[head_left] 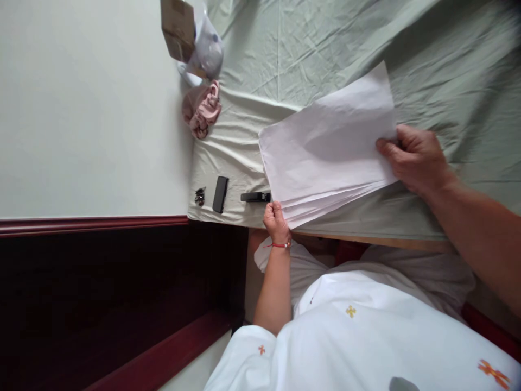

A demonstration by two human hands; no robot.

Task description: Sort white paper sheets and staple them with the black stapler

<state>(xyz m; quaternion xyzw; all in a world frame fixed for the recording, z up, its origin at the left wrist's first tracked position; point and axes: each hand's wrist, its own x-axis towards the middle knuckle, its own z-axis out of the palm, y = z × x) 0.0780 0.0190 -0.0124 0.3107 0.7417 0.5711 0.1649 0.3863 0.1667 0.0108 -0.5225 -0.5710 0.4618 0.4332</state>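
Note:
Several white sheets of paper (329,146) are held up in a loose stack over the cloth, their lower edges fanned apart. My left hand (277,220), with a red string bracelet, pinches the stack's near left corner. At the right edge my right hand (417,157) grips the sheets, thumb on top and fingers underneath, mostly hidden. Just left of the paper lies a black stapler (255,197), its right end close to my left hand. The paper's surface facing me looks blank.
A black phone-like block (220,194) and a small bunch of keys (199,196) lie on the green cloth (244,114) at the left. Farther back are a crumpled pink cloth (207,108), a cardboard box (178,30) and a clear plastic bag (209,49). A white wall (93,108) borders the left.

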